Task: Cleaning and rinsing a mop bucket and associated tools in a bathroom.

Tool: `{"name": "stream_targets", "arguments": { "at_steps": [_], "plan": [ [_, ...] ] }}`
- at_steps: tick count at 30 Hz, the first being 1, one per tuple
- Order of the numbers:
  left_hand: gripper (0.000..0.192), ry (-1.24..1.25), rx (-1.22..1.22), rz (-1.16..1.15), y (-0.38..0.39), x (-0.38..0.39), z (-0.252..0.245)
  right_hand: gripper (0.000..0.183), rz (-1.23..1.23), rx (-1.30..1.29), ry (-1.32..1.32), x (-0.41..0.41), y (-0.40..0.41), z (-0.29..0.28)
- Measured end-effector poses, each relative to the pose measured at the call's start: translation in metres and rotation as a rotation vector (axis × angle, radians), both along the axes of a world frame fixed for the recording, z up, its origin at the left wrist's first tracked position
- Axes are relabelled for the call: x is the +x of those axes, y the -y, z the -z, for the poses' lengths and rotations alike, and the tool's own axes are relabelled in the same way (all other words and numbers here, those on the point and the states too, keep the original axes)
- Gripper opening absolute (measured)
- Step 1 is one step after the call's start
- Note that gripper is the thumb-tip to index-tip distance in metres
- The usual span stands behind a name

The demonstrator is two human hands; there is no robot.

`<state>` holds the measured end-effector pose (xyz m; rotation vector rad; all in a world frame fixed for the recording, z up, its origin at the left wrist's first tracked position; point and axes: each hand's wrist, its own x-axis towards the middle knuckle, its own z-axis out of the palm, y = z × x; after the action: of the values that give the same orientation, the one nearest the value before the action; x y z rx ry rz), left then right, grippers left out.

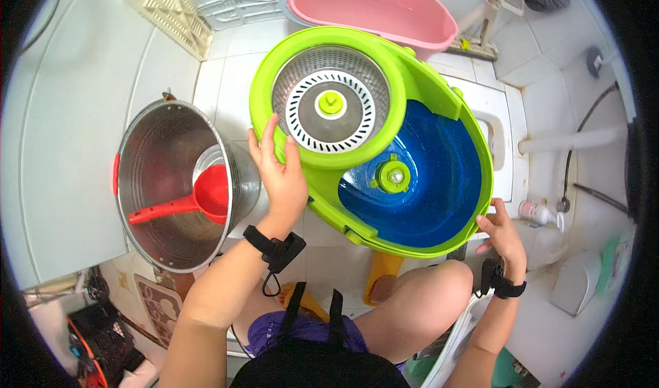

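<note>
In front of me is a green and blue spin mop bucket (pixel 443 197). A perforated metal spin basket (pixel 332 56) with a green centre knob sits in its left part, and the blue basin shows a green-and-metal hub on its floor. My left hand (pixel 280 177) holds the bucket's left side, with the thumb and fingers spread against the green rim below the basket. At the lower right edge, my right hand (pixel 502 236) grips the rim, and some of its fingers are hidden outside the wall. Both wrists wear black straps.
To the left stands a metal pail (pixel 154 135) with a red dipper (pixel 211 195) inside. A pink basin (pixel 370 7) lies beyond the bucket, with a squat toilet (pixel 497 135) to its right. A pump bottle (pixel 538 213) and a white pipe (pixel 571 141) are farther right.
</note>
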<state>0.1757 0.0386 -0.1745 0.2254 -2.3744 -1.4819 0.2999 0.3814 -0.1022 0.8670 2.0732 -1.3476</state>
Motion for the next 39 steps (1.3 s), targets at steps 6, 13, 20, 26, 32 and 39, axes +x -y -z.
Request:
{"name": "stream_targets", "arguments": {
  "at_steps": [6, 13, 20, 26, 32, 39],
  "plan": [
    [0.024, -0.010, 0.143, 0.016, -0.001, 0.001, -0.006, 0.036, -0.026, -0.001, 0.025, -0.002, -0.004, 0.000],
    [0.021, -0.013, 0.136, 0.030, -0.002, 0.000, -0.006, 0.036, -0.027, 0.027, 0.008, -0.001, 0.000, 0.003],
    [0.021, -0.049, 0.087, 0.038, 0.004, -0.001, 0.003, 0.036, 0.024, 0.050, -0.100, 0.006, 0.015, 0.015],
    [0.023, 0.058, 0.011, -0.013, -0.001, 0.015, 0.002, 0.039, 0.033, 0.049, -0.050, 0.006, 0.000, 0.015],
    [0.033, 0.166, 0.113, 0.177, -0.009, 0.082, -0.013, 0.043, 0.069, 0.102, -0.008, 0.021, -0.052, 0.012],
    [0.042, 0.428, 0.317, 0.391, 0.018, 0.124, -0.037, 0.052, 0.000, 0.084, 0.079, 0.014, -0.092, 0.000]
  ]
}}
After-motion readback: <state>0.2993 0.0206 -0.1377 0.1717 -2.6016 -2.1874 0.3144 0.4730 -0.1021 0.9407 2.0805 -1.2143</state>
